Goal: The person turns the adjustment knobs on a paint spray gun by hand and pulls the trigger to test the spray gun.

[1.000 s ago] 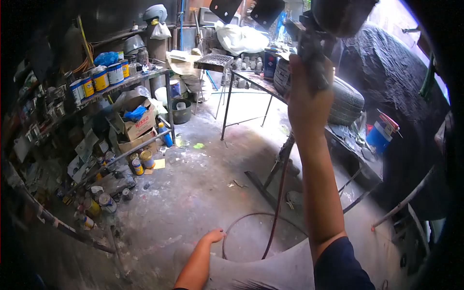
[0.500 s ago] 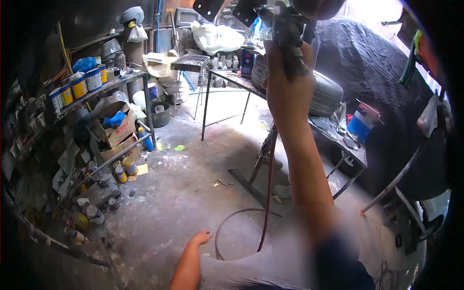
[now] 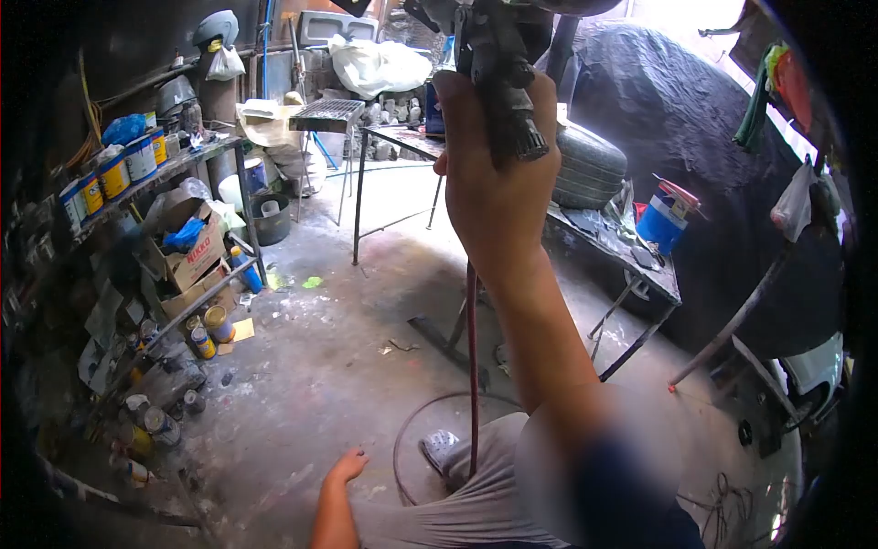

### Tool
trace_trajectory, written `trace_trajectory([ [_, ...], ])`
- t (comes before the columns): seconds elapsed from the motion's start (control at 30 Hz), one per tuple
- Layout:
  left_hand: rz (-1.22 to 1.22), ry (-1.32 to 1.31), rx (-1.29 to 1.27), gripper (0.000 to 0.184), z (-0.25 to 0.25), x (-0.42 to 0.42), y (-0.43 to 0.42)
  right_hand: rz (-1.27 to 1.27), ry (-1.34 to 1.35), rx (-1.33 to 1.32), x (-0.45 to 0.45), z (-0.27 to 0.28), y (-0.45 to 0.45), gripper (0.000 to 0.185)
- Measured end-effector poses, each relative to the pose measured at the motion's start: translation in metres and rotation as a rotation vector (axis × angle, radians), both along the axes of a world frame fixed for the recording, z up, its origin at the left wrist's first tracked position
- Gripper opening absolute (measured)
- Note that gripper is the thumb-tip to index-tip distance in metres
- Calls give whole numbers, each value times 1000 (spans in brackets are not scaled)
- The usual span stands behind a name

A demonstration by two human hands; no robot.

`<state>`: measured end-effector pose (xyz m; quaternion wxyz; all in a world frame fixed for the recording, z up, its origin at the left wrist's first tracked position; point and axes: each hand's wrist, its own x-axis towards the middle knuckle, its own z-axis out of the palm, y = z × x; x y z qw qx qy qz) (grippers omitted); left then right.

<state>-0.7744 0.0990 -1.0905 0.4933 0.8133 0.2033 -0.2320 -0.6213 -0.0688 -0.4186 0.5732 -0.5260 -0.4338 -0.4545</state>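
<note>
My right hand (image 3: 501, 197) is raised at the top centre, its fingers wrapped around a dark spray gun (image 3: 498, 78). The gun's knobs point back toward me, and its front end is hidden. A dark red hose (image 3: 472, 366) hangs below this hand and loops on the floor. Close in front of the gun are dark panels (image 3: 422, 13) and a rounded grey piece (image 3: 576, 5), partly cut off by the frame edge. Low at the left, my left hand (image 3: 347, 467) hangs beside my leg, fingers loosely stretched, with nothing in it.
Paint cans (image 3: 112, 174) line a shelf on the left, and more cans (image 3: 218, 322) stand on the floor by a cardboard box (image 3: 187, 247). A tyre (image 3: 590, 169) and blue bucket (image 3: 660, 224) rest on a table at right. A dark metal bar (image 3: 439, 340) lies ahead.
My view has shifted, and surroundings sit further left in it. My right hand with the spray gun has moved left in the picture. My foot now shows beside the hose.
</note>
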Motion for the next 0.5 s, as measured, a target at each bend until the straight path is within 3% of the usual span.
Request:
trace_trajectory([
  [0.07,83,6,-9,54,-4,-18,9,-23,-32,-4,8,-3,-4,32],
  [0.13,-10,-19,64,53,55,-37,16,-22,-83,12,20,-2,-3,34],
  [0.23,96,170,97,55,10,-43,29,-73,-202,22,37,-1,5,36],
  [0.37,56,89,136,57,-3,-38,28,-159,-324,32,47,5,14,37],
  [0.43,129,88,88,58,6,-32,19,-188,-351,61,54,4,17,36],
  [0.5,115,64,114,58,28,-27,11,-121,-159,35,53,-1,12,34],
])
